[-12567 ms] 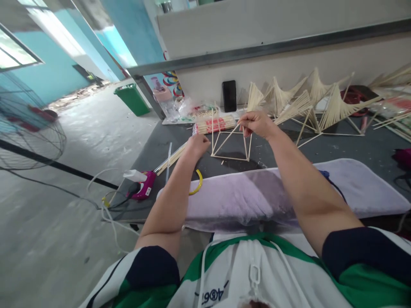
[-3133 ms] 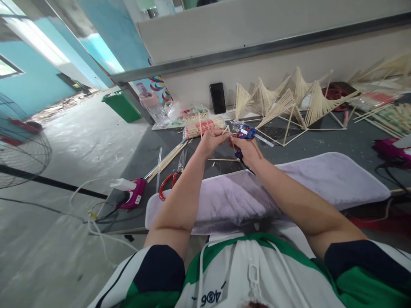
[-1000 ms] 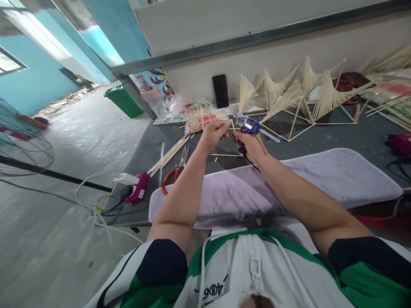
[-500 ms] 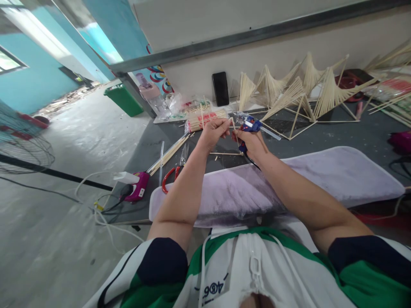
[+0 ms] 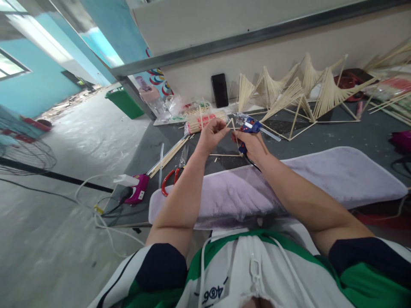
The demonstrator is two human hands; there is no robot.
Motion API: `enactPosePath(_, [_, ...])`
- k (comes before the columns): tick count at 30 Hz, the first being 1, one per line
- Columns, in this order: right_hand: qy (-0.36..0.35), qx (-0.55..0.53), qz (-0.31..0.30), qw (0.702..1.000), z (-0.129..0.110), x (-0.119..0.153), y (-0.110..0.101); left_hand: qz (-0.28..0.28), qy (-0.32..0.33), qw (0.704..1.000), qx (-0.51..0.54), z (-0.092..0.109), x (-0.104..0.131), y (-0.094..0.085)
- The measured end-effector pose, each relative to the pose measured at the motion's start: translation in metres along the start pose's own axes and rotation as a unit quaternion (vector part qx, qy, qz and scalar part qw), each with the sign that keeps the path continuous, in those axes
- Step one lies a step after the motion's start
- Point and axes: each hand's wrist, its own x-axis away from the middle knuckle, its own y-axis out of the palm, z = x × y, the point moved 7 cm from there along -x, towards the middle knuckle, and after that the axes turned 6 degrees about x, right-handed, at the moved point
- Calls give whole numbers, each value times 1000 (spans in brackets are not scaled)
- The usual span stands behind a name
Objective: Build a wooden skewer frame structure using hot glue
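Observation:
My left hand is closed in a pinch on a thin bamboo stick, just left of where it meets a second stick in a pointed corner. My right hand is closed around a blue hot glue gun, its cord running down past the wrist. The right fingertips are also against the slanting second stick. Below the hands another stick lies level on the dark table, joining the slanting one near the right hand. The fingers partly hide the small frame.
Stick models stand at the back right. A phone leans on the wall, with packaged sticks before it. Red-handled scissors, loose sticks and a magenta power socket lie left. A lilac mat lines the front edge.
My left fingertips have slid a little left and down from the corner of the sticks, leaving the corner more exposed. My right hand with the glue gun has barely moved.

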Motion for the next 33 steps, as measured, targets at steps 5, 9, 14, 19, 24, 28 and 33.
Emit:
enactPosePath(5, [1,24,2,1000,3,-2,-3,2,14,999,-41,-3,5,-5])
enactPosePath(9, [12,21,4,1000,3,-1,-2,18,3,999,-34,-8,4,-7])
enactPosePath(14, [22,9,13,1000,-2,2,0,54,-14,998,2,-14,3,-11])
enactPosePath(19, [21,2,13,1000,-2,1,1,47,0,999,-7,-10,4,-10])
enactPosePath(24, [21,5,10,1000,-1,1,1,36,10,999,-18,-8,5,-9])
enactPosePath(28, [23,1,8,1000,-1,2,1,39,8,999,-16,-8,5,-9])
enactPosePath(33, [20,5,8,1000,1,1,0,41,-4,999,-13,-8,5,-9])
